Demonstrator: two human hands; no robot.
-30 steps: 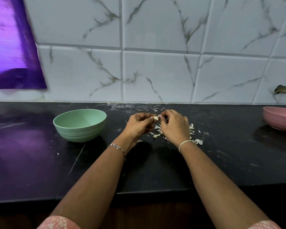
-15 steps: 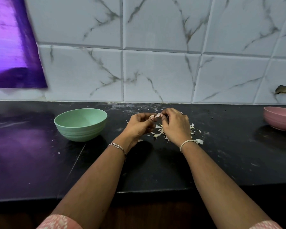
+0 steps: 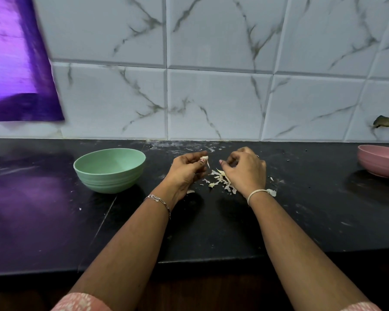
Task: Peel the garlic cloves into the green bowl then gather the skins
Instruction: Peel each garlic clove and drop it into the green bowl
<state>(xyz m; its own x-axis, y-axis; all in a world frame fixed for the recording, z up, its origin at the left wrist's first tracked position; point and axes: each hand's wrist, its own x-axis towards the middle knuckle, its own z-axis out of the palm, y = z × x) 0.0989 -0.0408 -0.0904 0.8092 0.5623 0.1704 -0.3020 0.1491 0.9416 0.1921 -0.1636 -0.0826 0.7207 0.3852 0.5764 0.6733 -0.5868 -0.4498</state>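
The left hand (image 3: 185, 170) pinches a clove (image 3: 204, 157) between thumb and fingertips, held above the bench (image 3: 301, 221), with a thin strip of skin hanging down from it. The right hand (image 3: 245, 170) is curled, thumb tip close to the forefinger; whether it grips a scrap of skin cannot be told. Half a second ago both hands met at the clove, fingertips touching; now they have drawn apart, the right hand gone to the right with a clear gap between the two, and the clove stays with the left. Under and between the hands lie the skins (image 3: 219, 177), a loose scatter of pale flakes on the bench, partly hidden by the right hand and much as they lay before. A chain bracelet (image 3: 158, 200) sits on the left wrist, a pale band (image 3: 255, 194) on the right. The green bowl (image 3: 108, 180) stands upright near the left hand, to its left and not touching it, in its earlier place. A pink bowl (image 3: 380, 162) stands well apart at the bench's right edge. Behind runs a marbled tile wall (image 3: 211, 97), with a purple cloth (image 3: 14, 63) at upper left.
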